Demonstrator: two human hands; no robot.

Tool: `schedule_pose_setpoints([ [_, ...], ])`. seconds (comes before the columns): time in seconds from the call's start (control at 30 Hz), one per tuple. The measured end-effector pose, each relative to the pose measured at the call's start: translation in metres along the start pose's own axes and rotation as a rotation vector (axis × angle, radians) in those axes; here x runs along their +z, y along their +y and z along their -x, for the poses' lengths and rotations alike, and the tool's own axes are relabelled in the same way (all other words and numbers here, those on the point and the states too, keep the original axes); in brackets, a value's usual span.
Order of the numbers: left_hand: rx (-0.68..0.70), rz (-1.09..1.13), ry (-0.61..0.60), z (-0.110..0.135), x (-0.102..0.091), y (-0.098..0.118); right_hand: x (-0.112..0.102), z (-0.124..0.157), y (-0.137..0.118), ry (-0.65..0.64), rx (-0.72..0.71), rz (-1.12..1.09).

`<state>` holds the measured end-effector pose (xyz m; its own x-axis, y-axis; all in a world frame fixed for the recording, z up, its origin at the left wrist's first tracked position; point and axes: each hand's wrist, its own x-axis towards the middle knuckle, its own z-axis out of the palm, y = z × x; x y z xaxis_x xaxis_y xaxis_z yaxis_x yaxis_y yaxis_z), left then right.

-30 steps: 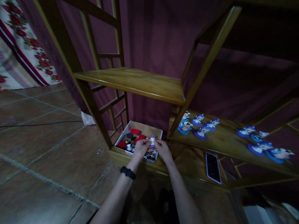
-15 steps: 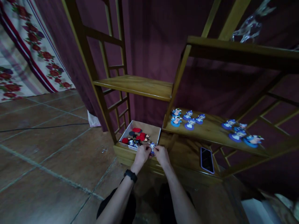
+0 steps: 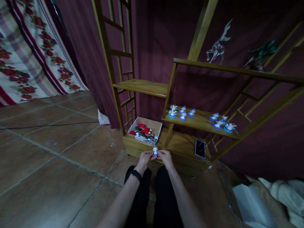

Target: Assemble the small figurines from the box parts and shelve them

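Both my hands hold one small blue-and-white figurine in front of my knees. My left hand, with a black watch on its wrist, pinches it from the left. My right hand pinches it from the right. Just beyond them an open white box of red, black and mixed small figures sits on the bottom board of a wooden shelf unit. Several matching blue figurines stand on the middle shelf, with another group further right.
A phone lies flat on the bottom board right of the box. A glass horse and a dark figure stand on the top shelf. Tiled floor spreads to the left with a black cable; a floral curtain hangs far left.
My hands have drawn the figurine back from over the box toward my knees. The view has pulled back and tilted up, showing the top shelf and my legs.
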<state>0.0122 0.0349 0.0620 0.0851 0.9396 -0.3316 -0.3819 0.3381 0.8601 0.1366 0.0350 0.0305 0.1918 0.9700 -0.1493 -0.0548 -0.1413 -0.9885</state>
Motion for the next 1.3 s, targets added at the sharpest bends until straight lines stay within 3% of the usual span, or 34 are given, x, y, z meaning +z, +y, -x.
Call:
schedule_pose_setpoints([
  [0.27, 0.046, -0.023, 0.002, 0.020, 0.010, -0.001, 0.000, 0.020, -0.009, 0.049, -0.015, -0.051],
  [0.67, 0.086, -0.150, 0.022, 0.027, 0.001, 0.005, -0.001, 0.038, -0.022, 0.028, -0.007, 0.016],
  [1.3, 0.077, -0.056, 0.019, 0.019, 0.002, 0.001, -0.004, 0.023, -0.012, 0.023, -0.010, -0.063],
])
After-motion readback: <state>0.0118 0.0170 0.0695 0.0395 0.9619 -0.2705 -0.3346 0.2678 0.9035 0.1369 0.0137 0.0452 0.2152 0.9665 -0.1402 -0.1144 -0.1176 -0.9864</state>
